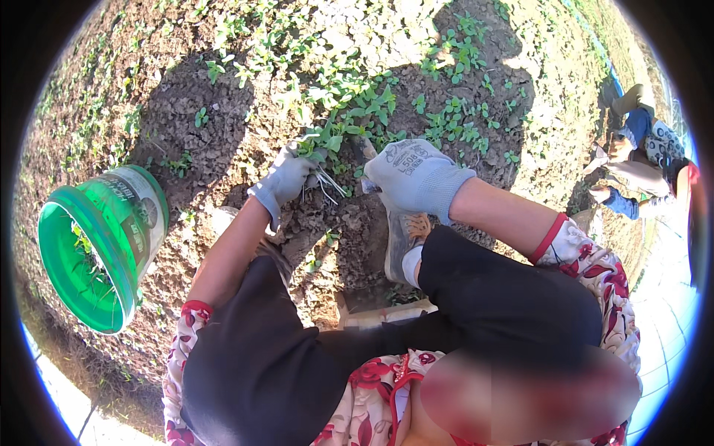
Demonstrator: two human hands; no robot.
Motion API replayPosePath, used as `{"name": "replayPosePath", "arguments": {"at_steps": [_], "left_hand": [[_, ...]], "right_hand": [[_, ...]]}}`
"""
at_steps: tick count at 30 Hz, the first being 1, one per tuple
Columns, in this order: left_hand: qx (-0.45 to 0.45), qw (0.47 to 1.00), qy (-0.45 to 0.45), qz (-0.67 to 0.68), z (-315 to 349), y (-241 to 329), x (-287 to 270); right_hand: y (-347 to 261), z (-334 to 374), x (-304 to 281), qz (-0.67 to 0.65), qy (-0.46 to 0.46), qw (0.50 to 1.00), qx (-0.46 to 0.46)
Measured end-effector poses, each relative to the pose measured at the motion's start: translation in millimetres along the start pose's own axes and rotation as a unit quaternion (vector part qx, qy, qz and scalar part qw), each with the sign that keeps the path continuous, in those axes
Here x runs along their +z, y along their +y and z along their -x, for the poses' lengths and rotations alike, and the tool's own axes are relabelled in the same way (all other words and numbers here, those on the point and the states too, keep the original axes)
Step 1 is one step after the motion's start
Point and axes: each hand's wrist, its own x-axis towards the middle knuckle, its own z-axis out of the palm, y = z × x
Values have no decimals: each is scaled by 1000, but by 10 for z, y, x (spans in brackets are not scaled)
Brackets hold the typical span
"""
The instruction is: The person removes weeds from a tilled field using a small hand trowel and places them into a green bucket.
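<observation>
My left hand (286,178), in a light grey glove, is closed around a bunch of green seedlings (324,143). Their pale, thin roots (326,189) hang out below the fingers. Just to its right, my right hand (416,175), gloved alike, makes a fist round a hand tool. A narrow, brownish metal blade (362,147) shows beside that fist, its tip down among the leaves. The glove hides most of the tool's handle, so its exact kind cannot be made out. More leafy seedlings (375,104) grow from the soil right beyond both hands.
A green bucket (152,195) lies tipped on its side at the left, some plants inside. Seedlings dot the dry, clumpy soil (197,97). My shoe (398,241) stands close under my right hand. Another person (639,149) works at the far right, near a blue hose (599,46).
</observation>
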Motion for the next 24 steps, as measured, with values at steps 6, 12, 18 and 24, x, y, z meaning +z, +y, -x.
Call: {"name": "replayPosePath", "arguments": {"at_steps": [6, 12, 18, 24], "left_hand": [[-133, 980, -56, 134, -19, 168, -143], [-68, 994, -84, 23, 102, -81, 22], [-174, 944, -69, 270, 211, -277, 236], [-285, 704, 54, 648, 132, 123, 65]], "right_hand": [[4, -315, 223, -11, 16, 1000, 2], [175, -455, 116, -13, 15, 999, -32], [704, -513, 295, -20, 34, 996, -78], [265, -687, 547, -16, 27, 999, -3]]}}
